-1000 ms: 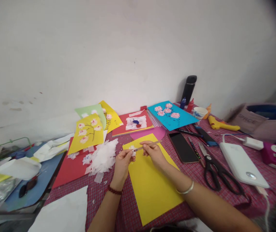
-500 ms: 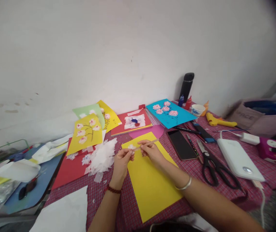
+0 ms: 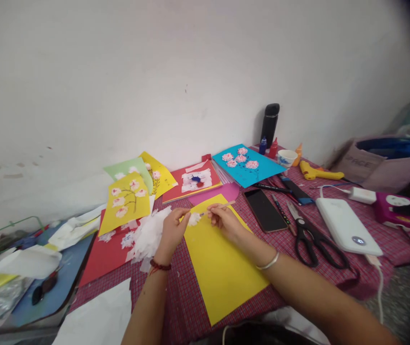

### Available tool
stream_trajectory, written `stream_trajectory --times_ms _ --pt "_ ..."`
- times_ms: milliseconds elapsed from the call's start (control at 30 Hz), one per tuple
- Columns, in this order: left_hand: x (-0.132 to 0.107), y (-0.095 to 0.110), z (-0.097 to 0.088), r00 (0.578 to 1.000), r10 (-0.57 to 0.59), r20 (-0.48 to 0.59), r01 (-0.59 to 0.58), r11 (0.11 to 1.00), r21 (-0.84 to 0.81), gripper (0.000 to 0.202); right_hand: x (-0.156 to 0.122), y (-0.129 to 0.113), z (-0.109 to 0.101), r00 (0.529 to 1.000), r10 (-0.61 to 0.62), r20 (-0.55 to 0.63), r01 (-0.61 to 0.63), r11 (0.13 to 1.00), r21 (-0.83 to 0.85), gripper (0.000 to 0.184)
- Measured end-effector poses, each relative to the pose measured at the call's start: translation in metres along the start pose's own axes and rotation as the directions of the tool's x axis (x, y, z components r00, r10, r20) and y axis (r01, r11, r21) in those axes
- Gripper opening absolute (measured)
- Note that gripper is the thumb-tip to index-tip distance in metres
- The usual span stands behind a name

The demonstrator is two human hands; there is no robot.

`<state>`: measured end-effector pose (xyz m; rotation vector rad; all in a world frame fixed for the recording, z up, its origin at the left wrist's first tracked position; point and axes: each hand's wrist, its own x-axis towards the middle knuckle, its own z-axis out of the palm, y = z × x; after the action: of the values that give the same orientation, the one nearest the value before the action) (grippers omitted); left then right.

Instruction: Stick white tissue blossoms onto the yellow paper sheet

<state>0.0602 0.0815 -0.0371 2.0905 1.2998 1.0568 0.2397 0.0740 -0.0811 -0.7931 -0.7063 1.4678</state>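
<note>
My right hand [image 3: 222,220] pinches a thin paintbrush [image 3: 229,203] with a pale handle, its darker end pointing left. That end is close to a white paper flower [image 3: 193,219] at the top of a yellow sheet [image 3: 222,268]. My left hand [image 3: 174,229] has thumb and forefinger together at the flower's left edge. Its other fingers are mostly hidden. Just left of this hand, a heap of white paper pieces [image 3: 150,235] lies partly on a red sheet [image 3: 104,254].
Finished flower pictures lie behind: a yellow card [image 3: 125,201] and a blue card [image 3: 248,165]. To the right are a phone [image 3: 265,211], scissors [image 3: 312,237], a white power bank [image 3: 348,227] and a yellow glue gun [image 3: 320,172]. Paint bottles [image 3: 273,148] stand near a small bowl [image 3: 287,158].
My left hand has drawn slightly left, showing more of the white flower. The brush's dark end is now visible, and my right-hand fingers have shifted on it. The whole view has moved a little.
</note>
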Motion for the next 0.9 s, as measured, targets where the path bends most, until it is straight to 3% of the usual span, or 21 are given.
stream_trajectory --times_ms 133,300,500,900 --pt "-0.002 -0.025 0.011 0.993 -0.109 -0.043 0.114 0.982 0.153 0.015 0.010 0.001 -0.009 0.999 -0.032 -0.026 0.027 0.983 -0.179 0.011" --pt "-0.013 -0.045 0.024 0.988 -0.155 -0.025 0.156 0.952 0.264 0.016 0.014 0.007 -0.011 0.997 -0.070 0.039 0.080 0.903 -0.422 0.008" --pt "-0.013 -0.052 0.026 0.980 -0.195 -0.024 0.193 0.931 0.310 0.017 0.018 0.020 -0.012 0.988 -0.104 0.115 0.153 0.781 -0.605 0.013" --pt "-0.014 -0.052 0.027 0.985 -0.170 -0.039 0.174 0.937 0.304 0.016 0.021 0.028 -0.008 0.969 -0.169 0.181 0.247 0.633 -0.734 0.021"
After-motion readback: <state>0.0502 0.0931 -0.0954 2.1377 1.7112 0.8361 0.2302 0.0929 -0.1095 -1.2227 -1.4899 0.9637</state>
